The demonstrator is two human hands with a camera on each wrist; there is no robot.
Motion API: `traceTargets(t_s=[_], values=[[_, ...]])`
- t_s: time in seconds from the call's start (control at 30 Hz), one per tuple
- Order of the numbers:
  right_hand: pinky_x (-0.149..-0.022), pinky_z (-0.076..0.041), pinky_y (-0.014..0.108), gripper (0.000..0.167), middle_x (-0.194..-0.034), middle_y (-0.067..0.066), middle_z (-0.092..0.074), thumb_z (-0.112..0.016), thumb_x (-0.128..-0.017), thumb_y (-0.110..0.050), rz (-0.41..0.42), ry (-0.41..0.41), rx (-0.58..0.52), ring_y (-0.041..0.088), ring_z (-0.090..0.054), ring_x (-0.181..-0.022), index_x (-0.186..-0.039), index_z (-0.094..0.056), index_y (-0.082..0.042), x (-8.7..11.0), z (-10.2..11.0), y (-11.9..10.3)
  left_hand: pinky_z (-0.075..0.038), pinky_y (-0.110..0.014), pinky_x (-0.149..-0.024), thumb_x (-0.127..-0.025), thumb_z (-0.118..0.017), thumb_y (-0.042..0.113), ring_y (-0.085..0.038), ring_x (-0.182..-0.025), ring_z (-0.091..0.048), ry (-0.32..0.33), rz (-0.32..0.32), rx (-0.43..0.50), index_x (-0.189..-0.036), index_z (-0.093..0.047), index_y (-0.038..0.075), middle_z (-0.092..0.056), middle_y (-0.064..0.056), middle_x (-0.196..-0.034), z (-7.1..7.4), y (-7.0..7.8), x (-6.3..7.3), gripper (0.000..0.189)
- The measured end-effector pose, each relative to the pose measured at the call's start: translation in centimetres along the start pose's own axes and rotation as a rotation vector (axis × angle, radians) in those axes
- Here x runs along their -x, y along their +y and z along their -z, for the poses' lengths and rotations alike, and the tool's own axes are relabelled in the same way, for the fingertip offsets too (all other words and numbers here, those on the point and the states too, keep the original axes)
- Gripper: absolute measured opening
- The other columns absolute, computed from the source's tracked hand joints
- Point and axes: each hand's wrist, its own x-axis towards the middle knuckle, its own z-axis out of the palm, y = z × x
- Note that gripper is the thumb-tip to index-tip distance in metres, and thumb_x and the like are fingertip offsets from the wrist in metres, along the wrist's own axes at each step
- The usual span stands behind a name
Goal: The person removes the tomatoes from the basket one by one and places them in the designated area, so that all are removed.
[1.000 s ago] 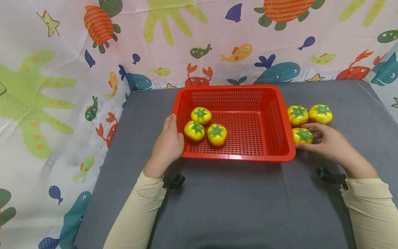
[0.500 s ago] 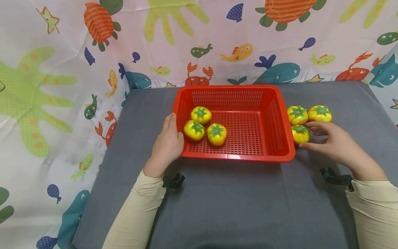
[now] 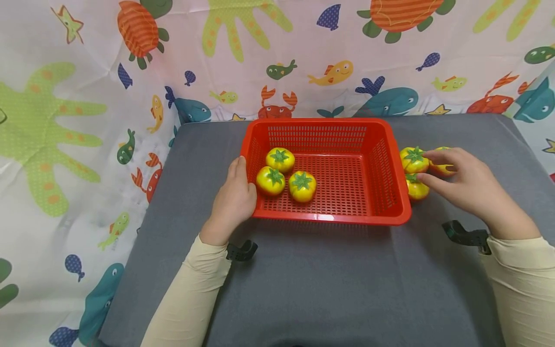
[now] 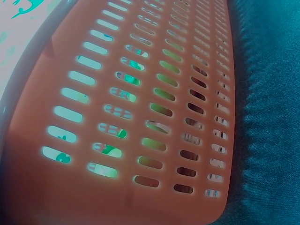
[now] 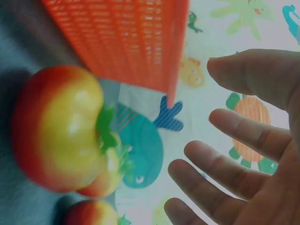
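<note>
A red plastic basket [image 3: 321, 218] stands on the grey table, with three yellow-and-red tomatoes [image 3: 302, 186] inside at its left end. My left hand [image 3: 234, 197] lies along the basket's left side, fingers straight against it; the left wrist view shows only the slotted wall [image 4: 140, 108]. Outside the right wall sit three more tomatoes: a near one [image 3: 417, 189], a far one [image 3: 414, 160] and a right one [image 3: 442, 168], partly covered by my hand. Over them hovers my right hand [image 3: 472, 188], fingers spread and holding nothing; the right wrist view shows fingers apart from the nearest tomato [image 5: 61, 129].
A sea-animal patterned cloth [image 3: 243, 62] hangs behind the table and along its left side. Grey tabletop [image 3: 338, 279] stretches in front of the basket. Dark wrist straps [image 3: 466, 236] sit below both hands.
My right hand has let go of the near tomato, which now stands slightly farther back, against the far one. The hand has risen and moved away from me over the group. My left hand stays put.
</note>
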Motion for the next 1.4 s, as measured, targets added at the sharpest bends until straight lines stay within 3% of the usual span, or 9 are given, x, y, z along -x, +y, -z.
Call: traceTargets(t_s=[0.1, 0.2, 0.3, 0.33, 0.57, 0.9, 1.4], values=[[-0.069, -0.044, 0.01, 0.056, -0.137, 0.025, -0.055, -0.078, -0.095, -0.027, 0.015, -0.014, 0.005, 0.048, -0.05, -0.123, -0.142, -0.06, -0.003, -0.8, 0.2, -1.2, -0.056, -0.06, -0.097, -0.102, -0.05, 0.015, -0.043, -0.121, -0.062, 0.003, 0.004, -0.001, -0.167, -0.019, 0.0, -0.023, -0.016, -0.171, 0.1, 0.0, 0.0, 0.073], [-0.08, -0.06, 0.041, 0.055, -0.141, 0.025, -0.054, -0.075, -0.097, -0.029, 0.028, -0.031, 0.008, 0.049, -0.049, -0.126, -0.143, -0.059, -0.004, -1.7, 0.3, -2.5, -0.056, -0.06, -0.096, -0.102, -0.051, 0.015, -0.043, -0.12, -0.062, 0.004, 0.01, 0.001, -0.167, -0.019, 0.001, -0.024, -0.015, -0.171, 0.2, 0.1, 0.0, 0.073], [-0.092, -0.05, 0.073, 0.055, -0.143, 0.025, -0.055, -0.073, -0.098, -0.03, 0.055, -0.05, 0.008, 0.049, -0.049, -0.128, -0.145, -0.059, -0.004, -2.6, 0.3, -3.6, -0.057, -0.06, -0.094, -0.102, -0.051, 0.015, -0.044, -0.116, -0.064, 0.005, 0.013, -0.001, -0.167, -0.02, 0.002, -0.024, -0.015, -0.171, 0.1, 0.1, 0.0, 0.074], [-0.095, -0.046, 0.076, 0.055, -0.143, 0.024, -0.055, -0.073, -0.098, -0.03, 0.065, -0.057, 0.001, 0.048, -0.05, -0.129, -0.145, -0.059, -0.003, -2.8, 0.2, -4.0, -0.057, -0.06, -0.094, -0.102, -0.051, 0.015, -0.044, -0.116, -0.064, 0.003, 0.013, -0.001, -0.167, -0.02, 0.002, -0.024, -0.015, -0.171, 0.1, 0.1, -0.1, 0.073], [-0.092, -0.052, 0.072, 0.058, -0.144, 0.022, -0.056, -0.074, -0.098, -0.033, 0.119, -0.115, 0.015, 0.045, -0.051, -0.129, -0.145, -0.058, -0.004, -4.4, -0.3, -6.7, -0.058, -0.06, -0.093, -0.102, -0.051, 0.016, -0.044, -0.113, -0.066, 0.004, 0.019, -0.004, -0.167, -0.02, 0.002, -0.024, -0.015, -0.171, 0.0, 0.0, 0.0, 0.073], [-0.106, -0.045, 0.069, 0.059, -0.148, 0.019, -0.056, -0.073, -0.098, -0.035, 0.155, -0.205, 0.02, 0.041, -0.048, -0.137, -0.148, -0.056, -0.008, -6.3, -1.7, -9.1, -0.058, -0.059, -0.092, -0.101, -0.052, 0.016, -0.043, -0.109, -0.067, 0.006, 0.015, -0.011, -0.167, -0.02, 0.002, -0.023, -0.015, -0.171, 0.0, 0.1, 0.0, 0.074], [-0.111, -0.044, 0.063, 0.06, -0.151, 0.014, -0.055, -0.074, -0.097, -0.036, 0.215, -0.282, 0.03, 0.036, -0.049, -0.14, -0.148, -0.057, -0.009, -8.9, -3.7, -12.3, -0.061, -0.057, -0.087, -0.101, -0.054, 0.016, -0.041, -0.101, -0.069, 0.009, 0.028, -0.022, -0.167, -0.021, 0.002, -0.025, -0.014, -0.171, -0.1, 0.1, -0.1, 0.074]])
